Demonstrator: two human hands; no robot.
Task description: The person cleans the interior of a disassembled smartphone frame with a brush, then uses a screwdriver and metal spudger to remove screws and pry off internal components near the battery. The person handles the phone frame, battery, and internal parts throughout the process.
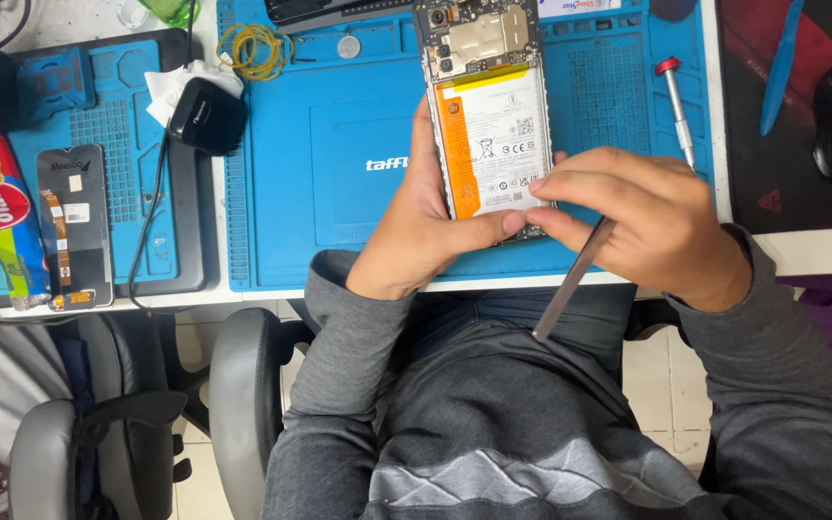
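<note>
Left hand: grasps the opened phone from its lower left, palm behind, thumb across the bottom edge; fingers closed round the frame.
Right hand: fingers pinched on a thin metal pry tool, held like a pen; thumb and forefinger meet at the phone's lower right corner.
Opened phone: back cover off, white battery with an orange strip down its left side exposed, circuit board and camera modules above it; held in the air over the blue work mat, not resting on it.
Long axis: the phone runs away from the person, bottom end nearest the body, top end toward the far edge of the mat.
Pry tool: its free shaft slants down and left toward the lap; the working end is hidden under the right fingers, so whether it touches the phone I cannot tell.
Key relation: the phone's bottom edge lies just left of the right fingertips, touching or nearly so; both hands meet there, the right one carrying the tool.
Nearby: a red-capped screwdriver lies on the mat to the right, well apart; a loose display panel sits on a second mat at the left; yellow rubber bands near the top.
</note>
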